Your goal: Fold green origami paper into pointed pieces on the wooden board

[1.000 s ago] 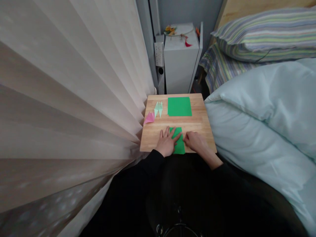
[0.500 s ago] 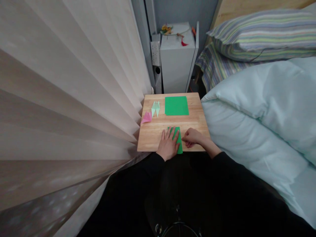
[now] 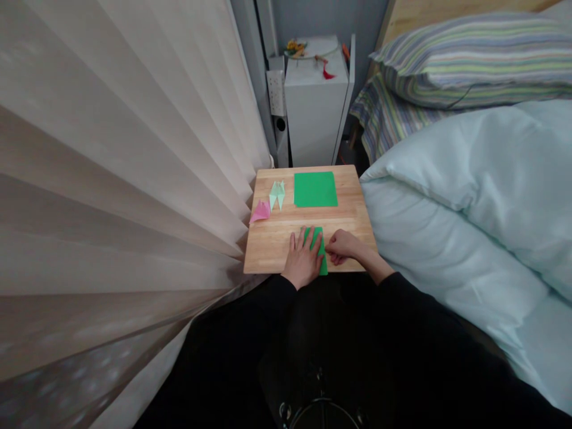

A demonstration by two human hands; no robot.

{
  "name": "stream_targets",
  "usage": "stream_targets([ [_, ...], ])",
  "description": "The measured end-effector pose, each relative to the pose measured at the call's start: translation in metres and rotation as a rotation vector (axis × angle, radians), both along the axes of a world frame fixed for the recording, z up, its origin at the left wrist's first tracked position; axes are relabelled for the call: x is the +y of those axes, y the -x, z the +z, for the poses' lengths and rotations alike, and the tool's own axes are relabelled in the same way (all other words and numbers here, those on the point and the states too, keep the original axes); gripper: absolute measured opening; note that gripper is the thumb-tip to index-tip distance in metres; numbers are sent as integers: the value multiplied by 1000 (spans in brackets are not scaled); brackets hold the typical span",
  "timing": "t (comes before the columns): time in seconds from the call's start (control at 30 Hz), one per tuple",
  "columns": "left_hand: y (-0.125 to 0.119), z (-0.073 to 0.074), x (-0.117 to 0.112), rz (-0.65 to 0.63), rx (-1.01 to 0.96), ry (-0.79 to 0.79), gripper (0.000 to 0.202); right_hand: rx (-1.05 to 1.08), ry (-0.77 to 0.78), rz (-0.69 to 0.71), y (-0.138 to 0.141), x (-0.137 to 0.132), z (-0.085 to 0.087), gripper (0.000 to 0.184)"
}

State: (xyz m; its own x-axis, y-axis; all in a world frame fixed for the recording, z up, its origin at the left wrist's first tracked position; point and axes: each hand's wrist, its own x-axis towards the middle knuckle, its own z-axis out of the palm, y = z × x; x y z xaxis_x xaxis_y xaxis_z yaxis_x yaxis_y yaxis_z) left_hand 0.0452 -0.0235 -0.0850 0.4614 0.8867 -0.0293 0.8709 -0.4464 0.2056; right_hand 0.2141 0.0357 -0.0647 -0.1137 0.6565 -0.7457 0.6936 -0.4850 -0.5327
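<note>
My left hand [image 3: 302, 262] lies flat with spread fingers on a folded green sheet of paper [image 3: 324, 267], pressing it to the small wooden table [image 3: 263, 253]. Much of the sheet is hidden under the palm and fingers. Just right of the sheet's long edge is my right hand [image 3: 343, 245], its fingers curled into a loose fist and the fingertips at that edge. I see nothing held in it. Farther back lies a flat green sheet of paper [image 3: 315, 189]. To its left are a pale green folded paper figure [image 3: 277, 195] and a pink folded paper figure [image 3: 261, 211].
A pleated curtain [image 3: 179, 149] hangs along the table's left side. The bed with its pale blue quilt [image 3: 447, 220] and striped pillow [image 3: 482, 62] borders the right. Beyond the table stands a white cabinet [image 3: 313, 119] with small items on top.
The whole view has shifted slightly, so everything sits a little farther left. My left hand stays on the folded sheet. The right fist remains at its edge, nearly unmoved.
</note>
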Motion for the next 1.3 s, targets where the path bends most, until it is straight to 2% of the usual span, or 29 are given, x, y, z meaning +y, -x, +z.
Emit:
stream_targets([
  [0.2, -3, -2, -1, 22, 1, -6, 62, 9, 9, -4, 0, 1, -2, 22],
  [0.47, -6, -2, -1, 53, -4, 9, 64, 1, 6, -1, 1, -1, 5, 27],
  [0.63, 3, 5, 14, -1, 7, 204, 65, -34, -49, 27, 3, -4, 4, 31],
  [0.7, 9, 6, 19, -28, 16, 234, 63, -48, -62, 42, 3, -4, 2, 31],
  [0.93, 14, -3, 10, -66, 11, -13, 64, -94, -103, 106, 3, -3, -2, 28],
  [1.3, 11, -2, 10, -37, 8, -34, 58, -154, -164, 167, -1, -3, -3, 27],
])
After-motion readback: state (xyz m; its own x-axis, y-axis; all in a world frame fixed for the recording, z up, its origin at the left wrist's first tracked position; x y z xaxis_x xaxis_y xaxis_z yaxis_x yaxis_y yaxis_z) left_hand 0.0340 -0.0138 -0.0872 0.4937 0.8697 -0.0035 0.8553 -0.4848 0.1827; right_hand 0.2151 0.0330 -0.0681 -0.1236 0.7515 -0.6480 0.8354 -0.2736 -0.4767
